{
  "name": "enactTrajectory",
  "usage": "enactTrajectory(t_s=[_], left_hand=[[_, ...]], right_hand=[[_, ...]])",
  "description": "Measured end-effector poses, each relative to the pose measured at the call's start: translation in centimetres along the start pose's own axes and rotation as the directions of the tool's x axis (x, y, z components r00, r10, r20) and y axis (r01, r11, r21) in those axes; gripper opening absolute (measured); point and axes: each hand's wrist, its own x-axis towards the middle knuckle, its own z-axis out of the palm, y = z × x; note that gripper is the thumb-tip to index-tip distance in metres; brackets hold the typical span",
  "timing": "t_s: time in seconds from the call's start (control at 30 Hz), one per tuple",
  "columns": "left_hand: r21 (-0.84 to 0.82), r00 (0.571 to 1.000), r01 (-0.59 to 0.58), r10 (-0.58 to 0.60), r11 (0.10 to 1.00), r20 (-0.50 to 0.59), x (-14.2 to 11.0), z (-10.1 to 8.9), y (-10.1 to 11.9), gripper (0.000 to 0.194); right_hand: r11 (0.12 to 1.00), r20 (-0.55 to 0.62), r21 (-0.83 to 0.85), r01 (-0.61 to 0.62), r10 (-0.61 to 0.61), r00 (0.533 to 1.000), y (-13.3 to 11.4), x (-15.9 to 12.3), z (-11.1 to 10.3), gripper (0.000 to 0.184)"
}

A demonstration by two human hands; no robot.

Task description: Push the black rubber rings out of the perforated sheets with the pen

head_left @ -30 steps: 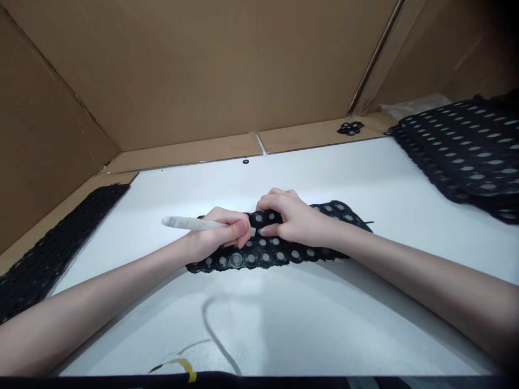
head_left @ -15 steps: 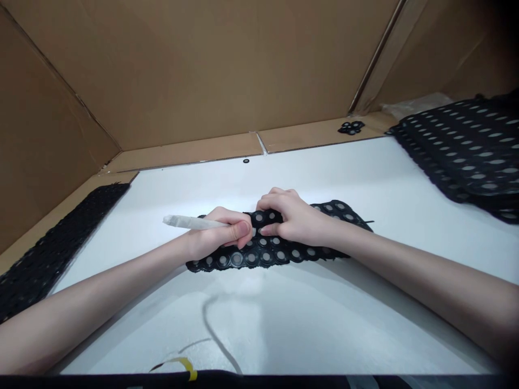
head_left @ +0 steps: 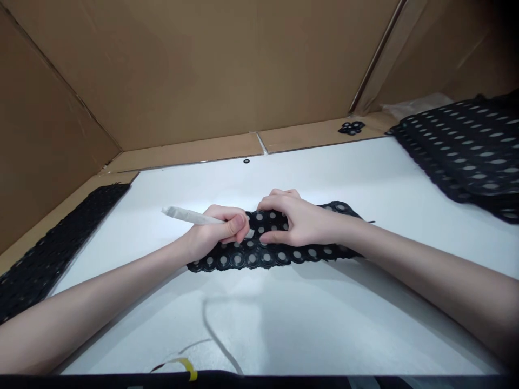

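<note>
A black strip [head_left: 267,259] patterned with rows of pale round discs lies flat in the middle of the white table. My left hand [head_left: 223,227] is closed around a white, pen-like tool [head_left: 188,216] that looks wrapped in tape. Its pale tip points down to the right, at the strip; whether it touches the surface I cannot tell. On the strip's right half rests my right hand [head_left: 300,219], thumb and fingers apart, pressing on the discs just right of the tool tip. Both hands hide part of the strip.
A stack of black dotted sheets [head_left: 470,146] sits at the right. Another black textured piece [head_left: 77,232] lies along the left edge. A small cut cluster [head_left: 351,128] and a single ring [head_left: 246,161] lie farther back. Cardboard walls [head_left: 227,70] enclose the table [head_left: 324,319].
My left hand and the tool have shifted slightly left, off the disc between the hands. My right thumb has spread farther from the fingers and moved slightly down.
</note>
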Motion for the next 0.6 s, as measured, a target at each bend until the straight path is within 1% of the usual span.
enactTrajectory(t_s=[0.07,0.1,0.2,0.3,0.43,0.6], left_hand=[[-0.033,1.000,-0.010,0.010,0.999,-0.015,-0.1,-0.1,-0.2,0.047],[-0.048,1.000,-0.018,0.017,0.999,-0.017,-0.1,-0.1,-0.3,0.047],[-0.070,0.998,-0.055,0.053,0.996,-0.035,-0.4,0.0,-0.2,0.046],[-0.028,0.995,-0.090,0.089,0.996,-0.038,-0.7,0.3,0.3,0.045],[0.060,0.986,-0.164,0.165,0.985,-0.009,-1.2,0.7,0.8,0.043],[0.058,0.971,-0.234,0.231,0.971,0.057,-2.0,1.1,1.4,0.041]], right_hand=[[0.999,0.029,-0.002,-0.033,0.033,0.999,0.0,-0.1,-0.2,0.048],[0.999,0.039,-0.004,-0.045,0.045,0.998,-0.1,-0.1,-0.3,0.051],[0.998,0.052,-0.019,-0.056,0.057,0.997,-0.3,-0.1,-0.4,0.043],[0.996,0.077,-0.021,-0.091,0.092,0.993,-0.6,-0.2,-0.5,0.037],[0.994,0.089,-0.009,-0.113,0.113,0.990,-0.8,-0.2,-0.6,0.037],[0.997,0.097,0.005,-0.077,0.076,0.992,-1.2,-0.1,-0.7,0.040]])
